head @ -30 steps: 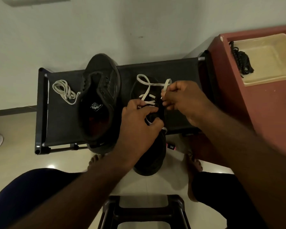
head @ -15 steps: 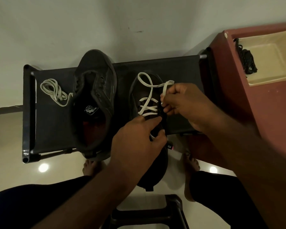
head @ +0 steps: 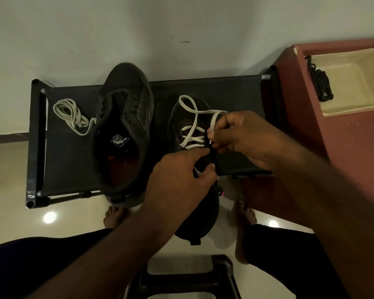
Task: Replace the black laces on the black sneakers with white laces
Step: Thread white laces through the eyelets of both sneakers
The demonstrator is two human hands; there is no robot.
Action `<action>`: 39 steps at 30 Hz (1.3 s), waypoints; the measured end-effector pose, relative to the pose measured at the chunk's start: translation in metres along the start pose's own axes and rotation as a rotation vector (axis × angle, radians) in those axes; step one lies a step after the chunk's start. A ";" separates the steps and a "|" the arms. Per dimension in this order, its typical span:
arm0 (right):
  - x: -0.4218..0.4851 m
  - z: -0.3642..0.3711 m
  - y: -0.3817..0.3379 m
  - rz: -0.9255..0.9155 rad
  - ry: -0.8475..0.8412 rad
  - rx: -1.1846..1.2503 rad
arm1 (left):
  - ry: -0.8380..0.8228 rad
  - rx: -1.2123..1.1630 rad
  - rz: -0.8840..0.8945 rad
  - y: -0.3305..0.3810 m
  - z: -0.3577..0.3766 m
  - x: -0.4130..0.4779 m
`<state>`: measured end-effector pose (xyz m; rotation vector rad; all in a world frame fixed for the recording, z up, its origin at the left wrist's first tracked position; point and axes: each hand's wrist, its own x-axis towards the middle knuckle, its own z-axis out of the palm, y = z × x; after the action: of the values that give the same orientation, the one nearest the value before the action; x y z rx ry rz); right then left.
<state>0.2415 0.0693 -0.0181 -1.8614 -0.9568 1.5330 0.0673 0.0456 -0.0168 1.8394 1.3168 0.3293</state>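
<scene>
The white lace looked flat, soft and light. It would probably go limp and twist unless kept taut, so it was best taken near its end, with the eyelet edge steadied by the other hand. It ran half threaded, in a few crossings, over the right-hand sneaker, which sat on the black counter with its heel overhanging the near edge. A loose loop of lace curved up toward the toe.

The right hand held a narrow grip, pinching the free length just beside the eyelets. The left hand had its grip curled tight on a short bit of lace by the tongue.

The shoe was matte black, with the lace pale against it. The other sneaker stood unlaced beside it, with a spare white lace coiled at its left. The black laces lay in a cream tray, well apart.
</scene>
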 end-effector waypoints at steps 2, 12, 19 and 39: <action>-0.001 0.001 -0.002 0.035 -0.029 0.015 | -0.014 -0.033 -0.021 0.000 -0.001 0.001; -0.002 -0.002 -0.006 0.078 -0.089 0.036 | -0.019 -0.041 -0.034 -0.001 0.002 0.002; -0.001 -0.002 -0.006 0.142 -0.134 0.039 | 0.001 -0.056 -0.053 0.001 0.001 0.003; -0.002 -0.001 -0.007 0.178 -0.188 0.104 | -0.004 -0.110 -0.067 0.000 0.000 0.004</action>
<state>0.2415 0.0717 -0.0115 -1.7935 -0.7922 1.8546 0.0695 0.0494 -0.0176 1.7000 1.3283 0.3552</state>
